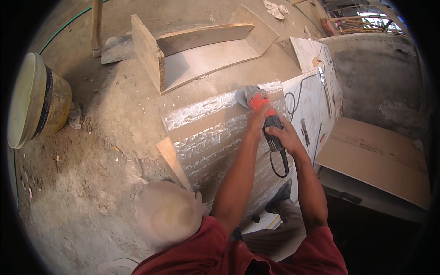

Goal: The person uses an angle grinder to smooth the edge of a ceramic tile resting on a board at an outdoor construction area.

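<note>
Both of my hands grip a red and black angle grinder point(260, 101). My left hand point(258, 118) wraps round its body behind the red part. On the rear black part, my right hand point(288, 137) is closed, with the power cord looping out below it. The grinder's head and disc point(243, 97) are at the far edge of a brown board point(215, 123) with whitish, ridged bands across it. Whether the disc touches the board I cannot tell.
A plastic bucket point(55, 101) stands at left. Beyond the board lies a boxlike frame of boards point(206, 39). White panels point(321, 96) with a trailing dark cord point(298, 94) and a brown sheet point(373, 160) are at right. A pale rounded shape point(167, 213) blocks the lower left.
</note>
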Available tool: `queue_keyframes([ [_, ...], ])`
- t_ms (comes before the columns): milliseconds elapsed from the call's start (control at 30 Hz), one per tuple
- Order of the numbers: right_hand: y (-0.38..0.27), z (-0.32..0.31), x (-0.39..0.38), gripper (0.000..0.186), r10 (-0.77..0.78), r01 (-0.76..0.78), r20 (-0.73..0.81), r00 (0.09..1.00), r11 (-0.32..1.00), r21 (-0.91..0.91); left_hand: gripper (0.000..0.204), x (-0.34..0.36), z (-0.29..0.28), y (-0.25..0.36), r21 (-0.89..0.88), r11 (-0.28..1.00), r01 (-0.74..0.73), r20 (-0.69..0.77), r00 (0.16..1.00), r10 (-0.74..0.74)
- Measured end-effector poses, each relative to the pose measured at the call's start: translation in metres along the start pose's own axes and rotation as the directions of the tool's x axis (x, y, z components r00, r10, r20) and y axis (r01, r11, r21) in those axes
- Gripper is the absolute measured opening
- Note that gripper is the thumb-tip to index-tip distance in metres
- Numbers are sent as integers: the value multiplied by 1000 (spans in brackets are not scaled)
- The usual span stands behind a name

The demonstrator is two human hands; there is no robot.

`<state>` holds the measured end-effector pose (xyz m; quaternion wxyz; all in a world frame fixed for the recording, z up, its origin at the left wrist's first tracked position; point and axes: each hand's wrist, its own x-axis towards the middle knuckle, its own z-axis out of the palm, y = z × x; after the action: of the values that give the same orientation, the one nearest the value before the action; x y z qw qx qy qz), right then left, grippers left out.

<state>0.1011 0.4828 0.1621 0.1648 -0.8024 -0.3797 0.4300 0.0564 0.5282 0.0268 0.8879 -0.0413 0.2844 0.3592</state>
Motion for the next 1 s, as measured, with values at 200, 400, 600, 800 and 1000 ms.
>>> queue_keyframes([
  [200, 4, -2, 0, 84, 17, -17, -10, 1000, 1000, -13, 36, 1, -1, -2, 12, 998, 57, -30, 998, -57],
  [400, 5, -5, -4, 83, 70, -70, 16, 997, 997, 10, 38, -6, 1, -6, 15, 999, 37, -64, 997, -36],
  [600, 0, -6, -7, 84, 79, -80, 46, 996, 997, 16, 37, -10, 1, -5, -18, 1000, 12, -31, 999, -12],
  [800, 4, -4, -11, 83, 83, -83, 24, 996, 997, 3, 37, -17, 3, -5, -12, 1000, 19, -43, 999, -19],
  [1000, 1, -5, -18, 82, 87, -87, 26, 996, 996, -8, 38, -18, 3, -10, -44, 994, 99, -27, 995, -100],
])
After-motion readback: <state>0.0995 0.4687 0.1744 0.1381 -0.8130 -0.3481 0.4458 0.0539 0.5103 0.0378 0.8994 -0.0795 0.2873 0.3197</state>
